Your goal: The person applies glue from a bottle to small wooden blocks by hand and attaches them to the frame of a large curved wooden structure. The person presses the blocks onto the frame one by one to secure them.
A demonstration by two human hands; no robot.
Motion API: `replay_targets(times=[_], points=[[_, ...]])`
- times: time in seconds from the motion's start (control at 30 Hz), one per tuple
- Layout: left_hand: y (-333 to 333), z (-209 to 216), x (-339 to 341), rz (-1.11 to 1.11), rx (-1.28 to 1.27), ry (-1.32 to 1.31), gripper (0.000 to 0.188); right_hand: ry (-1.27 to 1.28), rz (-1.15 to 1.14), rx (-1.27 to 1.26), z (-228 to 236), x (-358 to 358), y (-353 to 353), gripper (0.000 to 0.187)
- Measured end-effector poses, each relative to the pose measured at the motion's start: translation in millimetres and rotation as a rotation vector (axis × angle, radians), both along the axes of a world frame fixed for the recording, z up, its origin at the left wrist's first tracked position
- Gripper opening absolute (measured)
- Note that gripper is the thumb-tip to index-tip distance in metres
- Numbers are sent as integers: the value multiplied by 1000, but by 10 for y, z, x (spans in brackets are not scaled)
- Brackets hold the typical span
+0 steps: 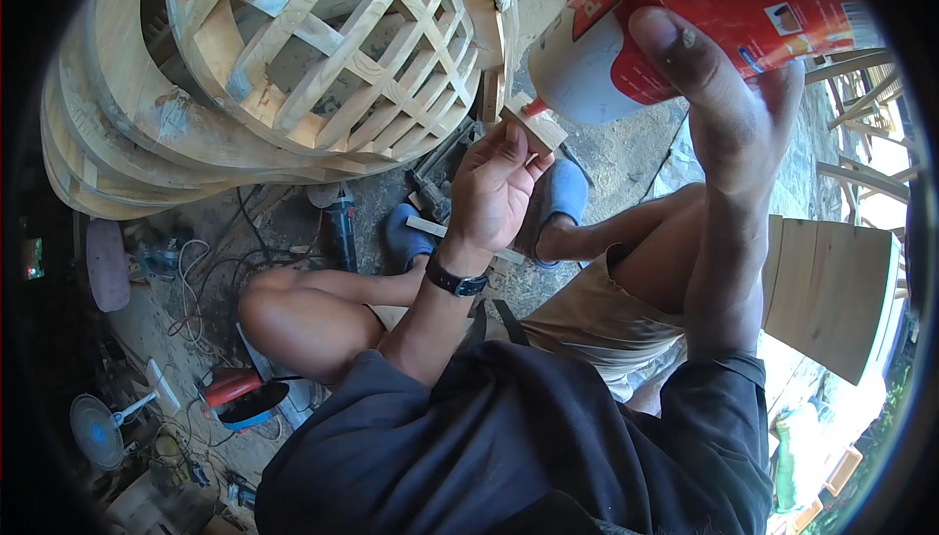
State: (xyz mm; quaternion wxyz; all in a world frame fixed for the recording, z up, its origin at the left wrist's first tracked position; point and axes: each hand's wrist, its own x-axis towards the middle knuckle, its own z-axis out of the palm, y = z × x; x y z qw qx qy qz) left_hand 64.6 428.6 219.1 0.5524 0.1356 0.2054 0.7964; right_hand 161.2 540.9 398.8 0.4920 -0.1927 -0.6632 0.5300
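Note:
My left hand (487,198) pinches a small light wood block (545,132) between thumb and fingers, above the floor between my feet. My right hand (724,114) is wrapped round a large red and white glue bottle (587,70), tipped with its nozzle down to the left. The bottle's red nozzle tip (534,107) meets or nearly meets the block's upper face; whether it touches I cannot tell. Most of my right fingers are hidden behind the bottle.
At the upper left stands a large curved wooden frame (333,61) with a lattice top. A blue and black power tool (341,227), cords and wood scraps lie on the dusty floor. A curved wooden panel (827,290) stands at my right, and a small fan (96,432) at lower left.

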Motion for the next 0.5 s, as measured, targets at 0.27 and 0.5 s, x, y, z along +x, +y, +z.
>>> replay_targets(times=[0.27,0.5], points=[[-42,-18,-79,-7,24,44,25,-50,145,-15,8,60,-40,48],[-2,75,-22,-13,0,7,26,-80,145,-172,184,95,-132,45]])
